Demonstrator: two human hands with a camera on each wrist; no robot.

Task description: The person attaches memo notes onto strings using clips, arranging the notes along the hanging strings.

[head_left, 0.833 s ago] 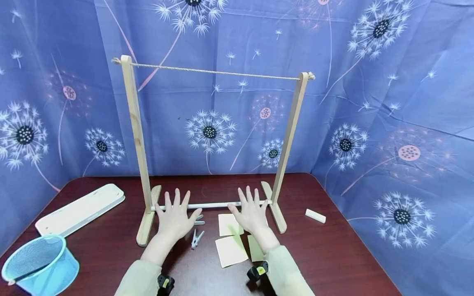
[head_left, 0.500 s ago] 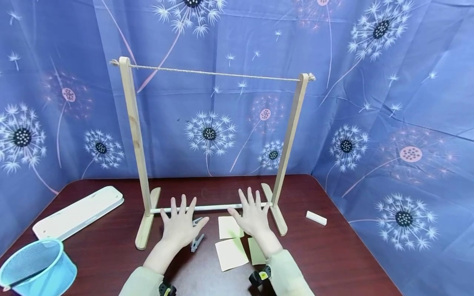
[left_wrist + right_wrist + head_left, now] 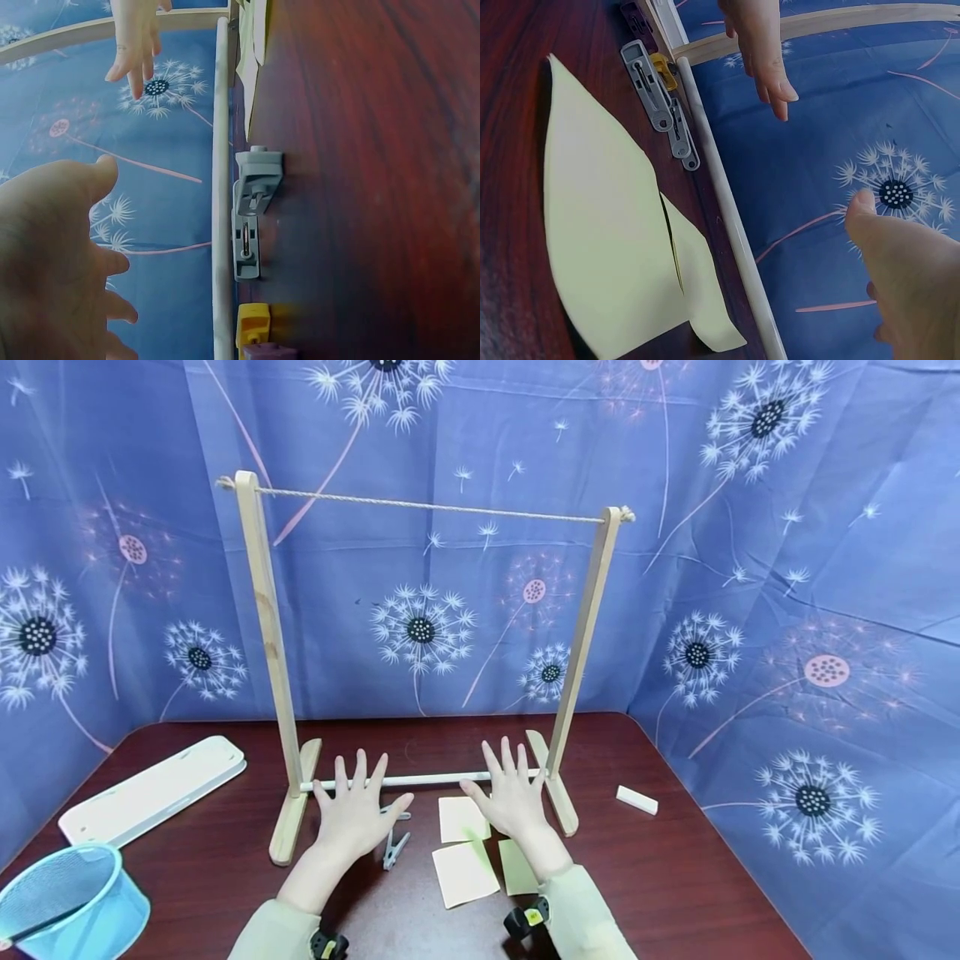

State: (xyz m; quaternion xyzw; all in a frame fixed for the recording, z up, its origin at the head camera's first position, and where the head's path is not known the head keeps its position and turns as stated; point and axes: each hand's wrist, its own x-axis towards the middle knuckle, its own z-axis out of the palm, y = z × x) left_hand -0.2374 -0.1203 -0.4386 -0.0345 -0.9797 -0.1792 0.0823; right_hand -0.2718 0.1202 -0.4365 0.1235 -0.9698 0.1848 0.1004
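We seem to be at a pause, with nothing gripped: our left hand (image 3: 352,814) and right hand (image 3: 513,802) are spread and empty before one wooden frame (image 3: 270,610). Lifting anything would call for a pinch. On the frame's near side we count three pale yellow notes (image 3: 465,874), at least two grey clips (image 3: 393,852), one yellow clip (image 3: 253,322) and one purple clip (image 3: 270,352). Left of the frame: one white case (image 3: 153,789), one blue basket (image 3: 120,910); right of it, one white block (image 3: 637,800).

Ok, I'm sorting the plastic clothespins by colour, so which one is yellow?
The yellow plastic clothespin, seen in both wrist views, appears between the purple plastic clothespin and the grey plastic clothespins; no other visible one is yellow.
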